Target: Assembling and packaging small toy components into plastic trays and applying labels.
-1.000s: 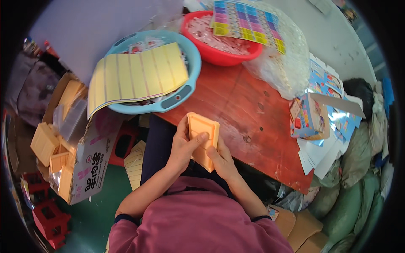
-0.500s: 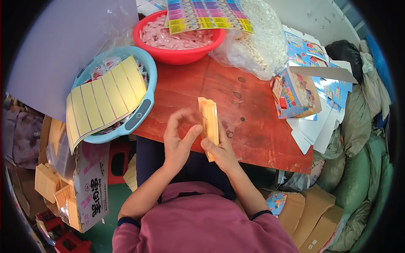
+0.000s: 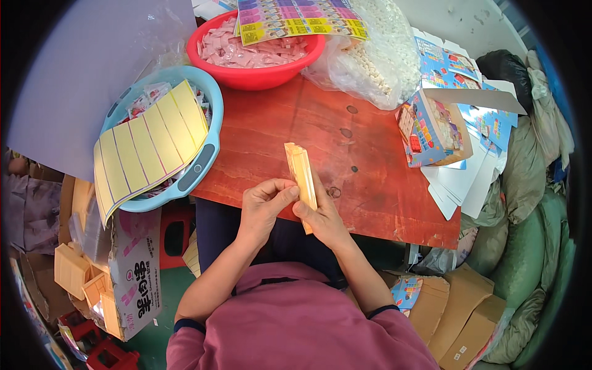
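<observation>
The right hand (image 3: 325,224) grips the tilted orange case (image 3: 301,176) between thumb and fingers, above the near edge of the table (image 3: 277,132); whether the left hand (image 3: 263,208) pinches its side, I cannot tell.

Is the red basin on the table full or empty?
Not empty: pink packets cover the visible inside of the red basin; colourful sheets hide the rest.

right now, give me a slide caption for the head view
The right hand holds a slim orange piece by the red tabletop, left hand close beside it, a red basin beyond.
</observation>
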Demonstrator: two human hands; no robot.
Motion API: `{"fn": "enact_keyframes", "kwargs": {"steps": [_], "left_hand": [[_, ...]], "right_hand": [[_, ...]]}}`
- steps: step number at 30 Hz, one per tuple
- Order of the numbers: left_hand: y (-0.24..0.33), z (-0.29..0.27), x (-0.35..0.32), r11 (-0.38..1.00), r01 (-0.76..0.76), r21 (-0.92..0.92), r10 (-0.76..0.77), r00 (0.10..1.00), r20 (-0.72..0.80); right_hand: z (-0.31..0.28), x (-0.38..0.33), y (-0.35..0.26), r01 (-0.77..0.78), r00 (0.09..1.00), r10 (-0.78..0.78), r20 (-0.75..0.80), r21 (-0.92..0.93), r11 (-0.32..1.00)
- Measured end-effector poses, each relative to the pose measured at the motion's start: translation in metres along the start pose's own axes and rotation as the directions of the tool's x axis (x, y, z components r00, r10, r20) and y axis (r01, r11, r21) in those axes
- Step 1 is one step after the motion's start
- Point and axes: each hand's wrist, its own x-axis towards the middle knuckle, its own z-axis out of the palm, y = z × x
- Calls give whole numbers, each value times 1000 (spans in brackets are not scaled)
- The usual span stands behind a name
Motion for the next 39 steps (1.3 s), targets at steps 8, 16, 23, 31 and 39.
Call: {"fn": "enact_keyframes", "kwargs": {"steps": [8,16,23,31,39], "left_hand": [[-2,-6,0,1000,-9,-20,9,1000,16],[-6,-2,-4,997,-75,30,76,995,-64],[-5,-1,-5,998,-63,30,65,995,-73],[-10,-13,-7,985,-67,156,85,990,-113],[-15,-5,-5,987,-151,52,152,988,-21]], "right_hand": [[9,1,-13,-4,998,-5,55,159,987],[10,0,-5,-32,999,29,25,118,992],[11,-2,-9,-38,999,36,13,111,993],[18,-1,2,-164,986,165,5,123,979],[8,-11,7,-19,990,53,-134,244,970]]}}
